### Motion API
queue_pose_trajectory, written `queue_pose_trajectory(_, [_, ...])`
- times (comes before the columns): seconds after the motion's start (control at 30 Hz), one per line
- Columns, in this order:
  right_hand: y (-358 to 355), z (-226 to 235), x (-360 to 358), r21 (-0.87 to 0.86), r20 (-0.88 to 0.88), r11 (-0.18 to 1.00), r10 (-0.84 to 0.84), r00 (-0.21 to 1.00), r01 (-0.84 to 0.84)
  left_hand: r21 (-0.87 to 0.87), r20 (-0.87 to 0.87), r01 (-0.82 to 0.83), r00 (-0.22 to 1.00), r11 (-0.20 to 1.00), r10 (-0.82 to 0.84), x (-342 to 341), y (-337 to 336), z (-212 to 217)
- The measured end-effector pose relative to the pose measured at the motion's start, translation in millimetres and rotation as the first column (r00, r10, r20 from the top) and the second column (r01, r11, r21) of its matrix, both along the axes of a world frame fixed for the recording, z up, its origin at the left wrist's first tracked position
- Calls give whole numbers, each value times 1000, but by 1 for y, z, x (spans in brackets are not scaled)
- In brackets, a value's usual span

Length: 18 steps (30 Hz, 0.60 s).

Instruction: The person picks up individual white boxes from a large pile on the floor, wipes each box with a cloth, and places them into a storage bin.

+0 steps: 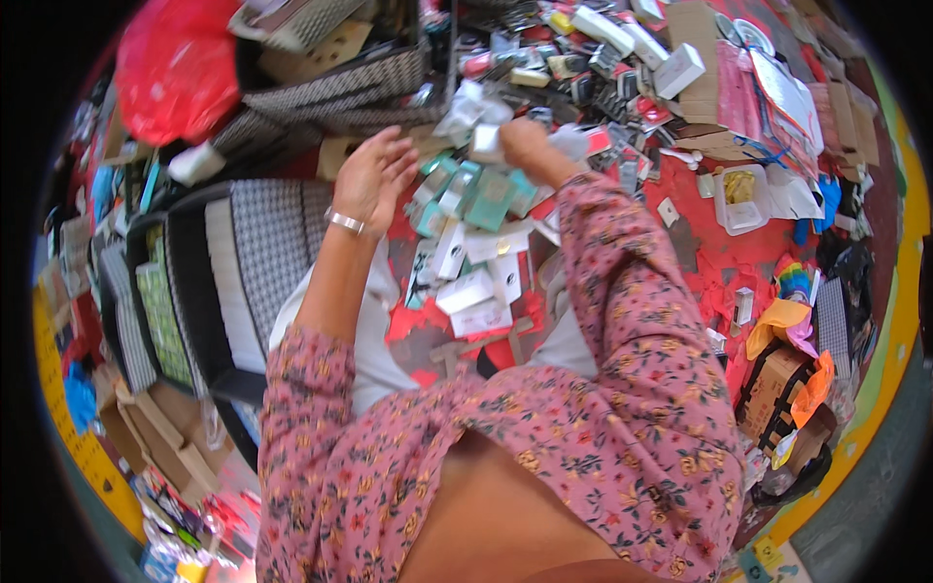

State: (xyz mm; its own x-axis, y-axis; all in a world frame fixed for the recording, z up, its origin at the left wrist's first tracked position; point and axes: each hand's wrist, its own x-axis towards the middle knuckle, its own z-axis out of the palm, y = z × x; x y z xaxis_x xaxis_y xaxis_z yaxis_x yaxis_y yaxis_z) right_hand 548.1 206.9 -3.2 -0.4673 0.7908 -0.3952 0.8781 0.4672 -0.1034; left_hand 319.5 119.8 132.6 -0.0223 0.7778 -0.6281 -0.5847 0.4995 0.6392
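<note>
My left hand (pixel 376 178) is raised with its fingers stretched out and slightly apart, holding nothing. To its right, my right hand (pixel 528 150) is closed, its curled fingers at the edge of a small white box (pixel 485 144). Crumpled clear plastic (pixel 470 112) lies just beyond that box. Below both hands, several teal packets (pixel 489 199) are heaped together. Closer to me, white boxes (pixel 466 291) and cards lie in a loose pile between my legs.
Patterned bins (pixel 340 92) stand at the far left and left, beside a red plastic bag (pixel 175 73). Many small packaged items (pixel 583 73) are heaped ahead. A clear tub (pixel 741 199) and an open cardboard box (pixel 692 73) sit at right on the red floor covering.
</note>
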Motion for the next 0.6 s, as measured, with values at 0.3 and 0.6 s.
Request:
queue_pose_trajectory(0.3, [13, -84, 34, -429, -436, 889, -356, 827, 157, -112, -62, 94, 993, 989, -101, 32, 8, 1])
queue_pose_trajectory(0.6, [128, 14, 256, 245, -565, 168, -775, 282, 955, -220, -88, 206, 969, 953, -230, 46, 7, -12])
